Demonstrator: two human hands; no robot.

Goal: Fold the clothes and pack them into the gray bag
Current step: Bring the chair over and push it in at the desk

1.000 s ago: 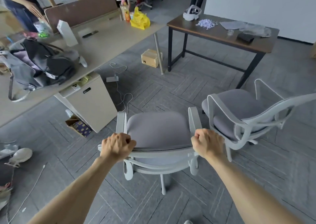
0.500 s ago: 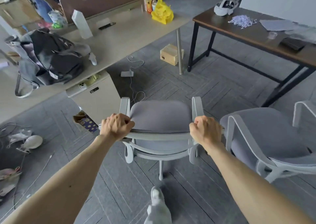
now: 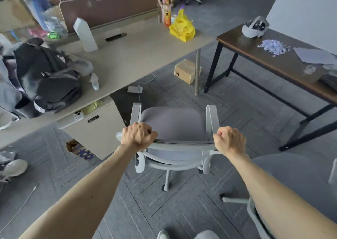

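Observation:
A grey office chair (image 3: 173, 124) with a white frame stands in front of me, its seat facing the desk. My left hand (image 3: 137, 136) grips the top of the chair's backrest at the left end, and my right hand (image 3: 230, 141) grips it at the right end. The gray bag (image 3: 45, 76), a dark grey backpack, lies on the beige desk (image 3: 138, 56) at the left. Light grey clothes (image 3: 82, 65) lie beside and behind the bag, partly hidden by it.
A drawer cabinet (image 3: 96, 131) stands under the desk, left of the chair. A second grey chair (image 3: 295, 171) is close at my right. A dark wooden table (image 3: 273, 60) stands at the right. A cardboard box (image 3: 187, 71) and cables lie on the floor. A person stands behind the desk.
The chair, held in both hands, has rolled forward and left toward the desk. The second chair has slid toward the lower right of the view.

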